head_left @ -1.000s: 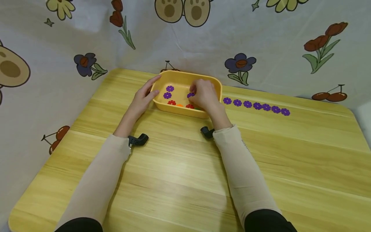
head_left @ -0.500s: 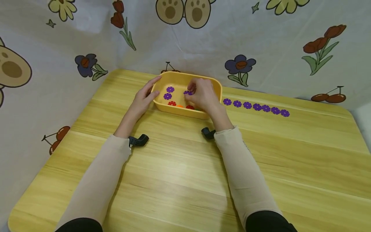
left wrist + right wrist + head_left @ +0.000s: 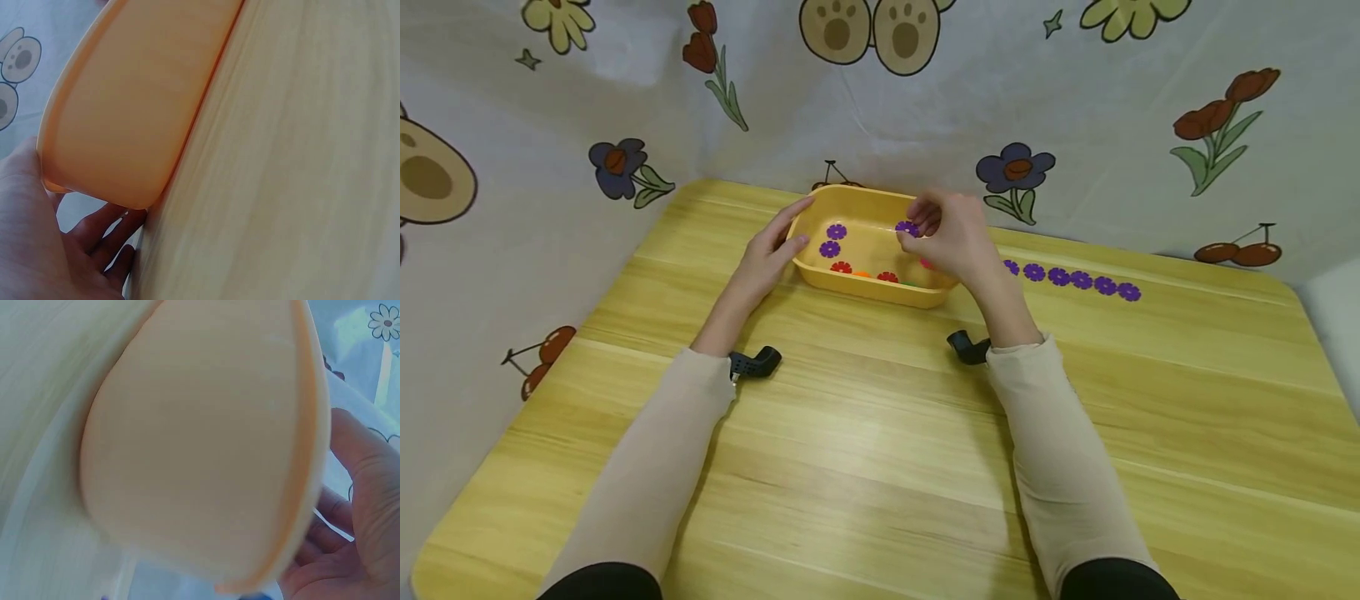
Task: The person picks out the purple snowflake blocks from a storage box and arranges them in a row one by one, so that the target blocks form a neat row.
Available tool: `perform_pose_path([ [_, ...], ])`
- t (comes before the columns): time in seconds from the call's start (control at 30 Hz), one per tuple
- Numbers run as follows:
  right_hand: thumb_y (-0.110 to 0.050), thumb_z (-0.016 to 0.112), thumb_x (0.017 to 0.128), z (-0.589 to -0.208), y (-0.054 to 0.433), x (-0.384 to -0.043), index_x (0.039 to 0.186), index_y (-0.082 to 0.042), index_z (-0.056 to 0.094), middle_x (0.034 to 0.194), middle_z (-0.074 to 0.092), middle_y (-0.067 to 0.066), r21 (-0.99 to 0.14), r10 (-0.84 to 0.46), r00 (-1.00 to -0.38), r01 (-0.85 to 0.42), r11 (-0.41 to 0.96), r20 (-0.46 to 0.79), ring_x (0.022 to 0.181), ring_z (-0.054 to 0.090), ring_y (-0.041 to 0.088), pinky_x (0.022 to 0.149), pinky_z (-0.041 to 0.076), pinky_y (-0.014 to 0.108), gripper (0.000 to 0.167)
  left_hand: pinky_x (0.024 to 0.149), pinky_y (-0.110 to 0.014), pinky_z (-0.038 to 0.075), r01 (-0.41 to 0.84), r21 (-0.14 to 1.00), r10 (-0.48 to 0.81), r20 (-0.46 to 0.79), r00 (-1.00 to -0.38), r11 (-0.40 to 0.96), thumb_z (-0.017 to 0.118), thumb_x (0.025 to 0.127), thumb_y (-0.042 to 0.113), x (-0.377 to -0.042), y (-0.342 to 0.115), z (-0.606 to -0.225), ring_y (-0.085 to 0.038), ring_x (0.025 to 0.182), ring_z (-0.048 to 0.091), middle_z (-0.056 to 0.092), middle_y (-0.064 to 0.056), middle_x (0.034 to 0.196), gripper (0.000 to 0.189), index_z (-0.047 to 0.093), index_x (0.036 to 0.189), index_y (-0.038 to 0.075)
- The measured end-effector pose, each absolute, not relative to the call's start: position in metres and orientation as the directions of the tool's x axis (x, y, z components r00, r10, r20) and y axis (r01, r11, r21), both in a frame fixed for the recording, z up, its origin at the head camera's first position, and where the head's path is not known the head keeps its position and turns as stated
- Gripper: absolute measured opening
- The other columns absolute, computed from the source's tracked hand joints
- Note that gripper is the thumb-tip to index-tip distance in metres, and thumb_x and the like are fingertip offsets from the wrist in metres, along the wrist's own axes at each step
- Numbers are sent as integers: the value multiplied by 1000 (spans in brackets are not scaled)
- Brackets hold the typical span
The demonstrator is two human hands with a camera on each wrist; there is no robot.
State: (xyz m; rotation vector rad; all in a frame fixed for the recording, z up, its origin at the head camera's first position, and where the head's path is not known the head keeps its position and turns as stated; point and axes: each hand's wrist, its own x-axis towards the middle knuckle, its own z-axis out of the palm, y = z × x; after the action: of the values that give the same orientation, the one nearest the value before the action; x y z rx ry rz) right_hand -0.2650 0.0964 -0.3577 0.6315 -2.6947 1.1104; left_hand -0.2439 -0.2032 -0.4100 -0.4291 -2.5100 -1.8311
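My left hand (image 3: 766, 257) grips the left end of a yellow plastic tray (image 3: 880, 288), thumb at the rim and fingers round the outer wall. Over the tray's right half, my right hand (image 3: 961, 237) pinches a purple snowflake disc (image 3: 907, 228) between thumb and fingers. Two more purple discs (image 3: 830, 249) lie inside at the left. Along the near wall are red discs (image 3: 841, 267) and an orange piece (image 3: 862, 274), partly hidden. The right wrist view shows the tray's outer wall (image 3: 200, 437) with the fingers beyond its rim; the disc is out of sight there.
A row of several purple discs (image 3: 1081, 280) runs rightward from the tray on the wooden table (image 3: 880, 433); my right hand and the tray are close to its left end. A patterned cloth (image 3: 910, 117) hangs behind the table's back edge. Dark wrist devices (image 3: 756, 362) sit on both wrists.
My right hand has lifted a purple disc from inside the tray and moved up and to the right with it. My left hand stays on the tray's left end.
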Motion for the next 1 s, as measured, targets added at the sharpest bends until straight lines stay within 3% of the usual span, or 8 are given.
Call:
perform_pose_path([
  [0.27, -15, 83, 87, -356, 128, -258, 106, 0, 75, 99, 76, 13, -618, -305, -879, -476, 626, 367, 87, 72, 25, 84, 64, 40, 25, 131, -44, 26, 221, 933, 214, 163, -963, 285, 53, 109, 13, -250, -205, -418, -26, 161, 28, 30, -5, 174, 56, 40, 164, 16],
  [0.63, -15, 79, 93, -354, 182, -247, 116, 1, 73, 108, 73, 16, -600, -260, -902, -424, 678, 345, 95, 70, 31, 91, 61, 46, 29, 130, -43, 29, 240, 927, 203, 186, -961, 287, 55, 109, 15, -260, -210, -433, -21, 159, 31, 33, 3, 172, 57, 43, 163, 29],
  [0.83, -14, 78, 94, -359, 213, -242, 117, 2, 72, 109, 73, 16, -601, -229, -916, -390, 698, 328, 96, 69, 30, 92, 60, 49, 29, 132, -41, 26, 239, 926, 201, 185, -962, 292, 55, 109, 15, -260, -209, -433, -20, 160, 29, 33, 2, 173, 57, 42, 164, 26],
  [1.0, -14, 78, 94, -364, 233, -239, 115, 3, 72, 108, 73, 17, -586, -205, -917, -379, 717, 341, 94, 69, 29, 90, 61, 45, 28, 133, -41, 23, 238, 929, 211, 181, -961, 284, 54, 109, 14, -255, -204, -424, -23, 161, 27, 32, -4, 173, 57, 40, 164, 17],
])
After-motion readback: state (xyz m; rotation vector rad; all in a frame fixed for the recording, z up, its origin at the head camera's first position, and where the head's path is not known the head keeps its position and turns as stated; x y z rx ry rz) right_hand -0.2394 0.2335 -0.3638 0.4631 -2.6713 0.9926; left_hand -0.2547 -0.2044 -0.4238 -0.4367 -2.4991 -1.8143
